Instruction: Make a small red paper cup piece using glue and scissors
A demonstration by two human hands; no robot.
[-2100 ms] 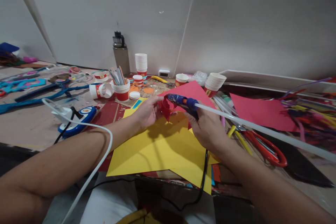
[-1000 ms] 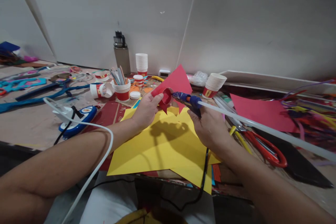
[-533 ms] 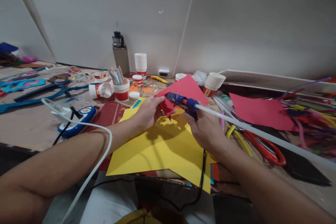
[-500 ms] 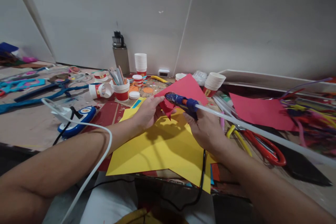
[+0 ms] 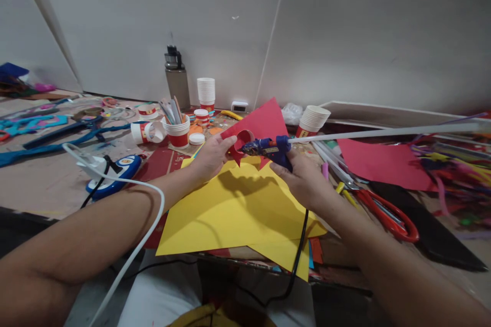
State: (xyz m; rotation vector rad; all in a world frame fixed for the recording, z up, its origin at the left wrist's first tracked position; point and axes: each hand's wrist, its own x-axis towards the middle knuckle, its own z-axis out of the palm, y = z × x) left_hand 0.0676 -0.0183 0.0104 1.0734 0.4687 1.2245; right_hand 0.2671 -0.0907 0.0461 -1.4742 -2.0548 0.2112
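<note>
The head view gives me my right hand [image 5: 307,179] wrapped round the grip of a blue plastic glue gun [image 5: 273,148], its fingers closed on the handle. The gun's long axis runs nearly level across my view, nose pointing left toward my left hand [image 5: 215,157]; a long, translucent white glue stick [image 5: 364,134] leaves its rear, running right and rising slightly. That left hand pinches a pointed red paper sheet [image 5: 268,118] with a curled red paper band [image 5: 245,139] at its near side. I have the nozzle right at the band, but I cannot tell whether they touch. Both hands are above overlapping yellow paper sheets [image 5: 215,214], with a thin black cord [image 5: 300,245] hanging below the gun. Farther out I see red-handled metal scissors [image 5: 389,217] on the right, a red-and-white paper cup of pens [image 5: 178,135] beyond my left hand, and a grey bottle with a black lid [image 5: 177,87] by the wall.
</note>
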